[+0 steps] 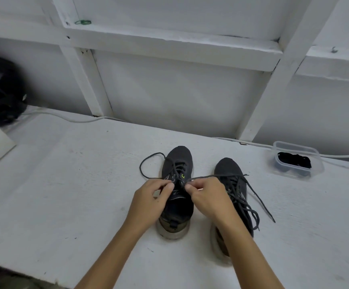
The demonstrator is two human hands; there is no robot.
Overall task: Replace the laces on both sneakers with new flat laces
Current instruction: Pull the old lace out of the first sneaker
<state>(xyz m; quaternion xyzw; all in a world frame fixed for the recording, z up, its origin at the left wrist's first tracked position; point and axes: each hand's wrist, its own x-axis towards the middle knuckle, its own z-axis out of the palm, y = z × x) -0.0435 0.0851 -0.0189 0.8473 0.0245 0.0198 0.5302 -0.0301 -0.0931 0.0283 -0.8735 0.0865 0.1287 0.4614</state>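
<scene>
1. Head view: two dark sneakers stand side by side on the white desk (65, 195), toes pointing away from the person, heels toward the camera.
2. The left hand (150, 197) and the right hand (206, 195) meet over the tongue of the left sneaker (176, 205), each grip curled and pinching the dark lace (148, 176) of that shoe near its upper eyelets.
3. Outward from the left grip, one end of this lace runs off in a wide loop lying on the desk beside the shoe's toe.
4. Outward from the right grip, the other end stretches taut across to the right sneaker (229, 176), passing over its forefoot.
5. The right sneaker sits just beside the right grip, partly hidden under the right forearm; its own lace (259, 203) is loose, trailing in loops over the shoe's side and onto the desk.
6. Well beyond the right grip, near the wall, a clear plastic container (315, 155) holds a black bundle (294, 159); whether these are laces cannot be told.
7. Far off from the left grip, a dark rounded object (0, 90) rests at the desk's back corner, and a white cable (75, 119) runs along the wall's foot.
</scene>
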